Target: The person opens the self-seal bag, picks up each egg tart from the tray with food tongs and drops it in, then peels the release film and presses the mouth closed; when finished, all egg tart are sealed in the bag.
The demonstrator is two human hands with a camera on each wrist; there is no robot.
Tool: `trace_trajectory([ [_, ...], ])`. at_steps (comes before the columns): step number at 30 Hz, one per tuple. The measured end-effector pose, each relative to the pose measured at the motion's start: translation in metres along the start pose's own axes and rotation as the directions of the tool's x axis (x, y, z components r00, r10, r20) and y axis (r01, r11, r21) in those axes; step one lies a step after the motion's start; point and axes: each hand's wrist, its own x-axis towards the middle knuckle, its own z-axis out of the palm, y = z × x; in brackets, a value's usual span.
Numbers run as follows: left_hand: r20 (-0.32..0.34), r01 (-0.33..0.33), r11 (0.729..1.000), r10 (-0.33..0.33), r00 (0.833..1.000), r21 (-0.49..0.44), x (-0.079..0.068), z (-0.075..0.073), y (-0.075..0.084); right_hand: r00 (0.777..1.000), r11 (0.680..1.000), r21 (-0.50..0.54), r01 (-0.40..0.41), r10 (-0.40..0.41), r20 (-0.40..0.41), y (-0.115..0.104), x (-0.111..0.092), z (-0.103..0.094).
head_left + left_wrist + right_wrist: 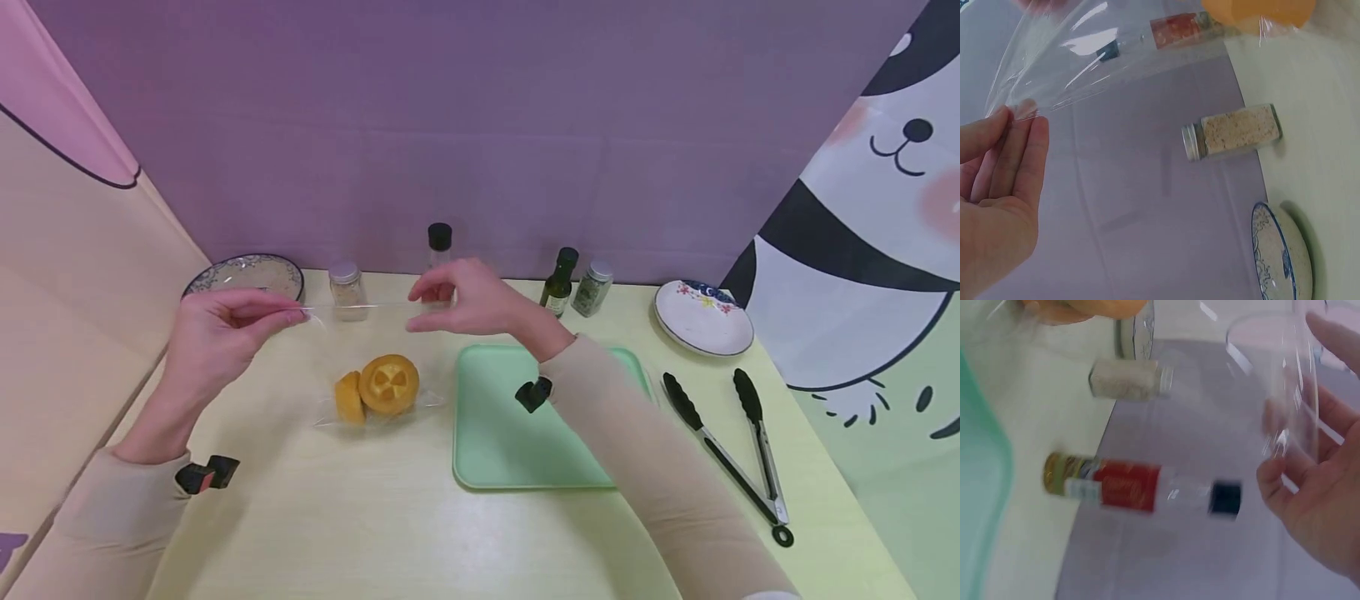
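A clear plastic bag (322, 350) hangs between the two hands, its top edge stretched near level. Inside lie an orange-yellow round piece (389, 384) with a pattern on its face and a smaller piece (349, 397) of the same colour. My left hand (225, 333) pinches the bag's upper left corner between thumb and fingertips. At the upper right end, my right hand (468, 296) has its thumb and fingers spread apart around the film. In the right wrist view, some fingers (1335, 412) show through the clear plastic.
A green tray (517, 417) lies right of the bag, under the right forearm. Tongs (738, 467) and a floral plate (703, 318) are farther right. Along the back stand a patterned bowl (247, 275), a spice jar (1241, 130), a red-labelled bottle (1125, 484), a dark bottle (559, 283) and another jar (592, 289).
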Motion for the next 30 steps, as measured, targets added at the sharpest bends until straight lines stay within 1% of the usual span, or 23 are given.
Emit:
trace_trajectory([
  [2, 0.009, -0.016, 1.0, 0.016, 1.0, -0.014, -0.001, 0.003, 0.006, 0.999, 0.995, -0.102, 0.0, 0.005, 0.046, -0.013, 0.011, 0.005],
  [4, 0.014, -0.034, 0.999, 0.034, 0.999, -0.015, -0.002, 0.005, 0.013, 0.996, 0.988, -0.153, 0.0, 0.014, 0.088, -0.029, 0.023, 0.012],
  [5, 0.015, -0.043, 0.999, 0.043, 0.999, -0.015, -0.002, 0.006, 0.016, 0.995, 0.985, -0.169, 0.012, 0.006, 0.101, -0.036, 0.028, 0.015],
  [8, 0.004, -0.069, 0.998, 0.069, 0.998, 0.001, -0.003, 0.007, 0.02, 0.992, 0.987, -0.158, 0.036, -0.017, 0.123, -0.055, 0.043, 0.025],
  [11, -0.004, -0.077, 0.997, 0.077, 0.997, -0.006, -0.002, 0.007, 0.015, 0.991, 0.988, -0.147, 0.043, -0.024, 0.13, -0.067, 0.052, 0.033],
  [14, -0.004, -0.079, 0.997, 0.079, 0.997, -0.019, -0.001, 0.007, 0.006, 0.991, 0.988, -0.149, 0.028, -0.009, 0.131, -0.071, 0.057, 0.038],
  [16, -0.007, -0.089, 0.996, 0.089, 0.996, -0.008, 0.0, 0.007, 0.001, 0.991, 0.989, -0.148, 0.017, 0.002, 0.132, -0.073, 0.057, 0.039],
  [20, -0.008, -0.128, 0.991, 0.128, 0.992, 0.03, 0.0, 0.007, -0.002, 0.991, 0.99, -0.14, 0.012, 0.006, 0.132, -0.072, 0.056, 0.04],
  [22, -0.008, -0.134, 0.99, 0.135, 0.991, 0.051, 0.001, 0.007, -0.002, 0.99, 0.99, -0.14, 0.01, 0.009, 0.137, -0.071, 0.056, 0.039],
  [24, -0.011, -0.124, 0.99, 0.125, 0.992, 0.067, 0.001, 0.007, -0.002, 0.99, 0.99, -0.142, 0.012, 0.007, 0.139, -0.07, 0.054, 0.039],
  [27, -0.014, -0.091, 0.993, 0.092, 0.996, 0.079, 0.001, 0.005, -0.001, 0.991, 0.989, -0.144, 0.013, 0.006, 0.132, -0.068, 0.052, 0.038],
  [30, -0.013, -0.058, 0.995, 0.059, 0.998, 0.084, 0.0, 0.004, -0.001, 0.993, 0.984, -0.175, 0.032, -0.011, 0.12, -0.065, 0.048, 0.037],
])
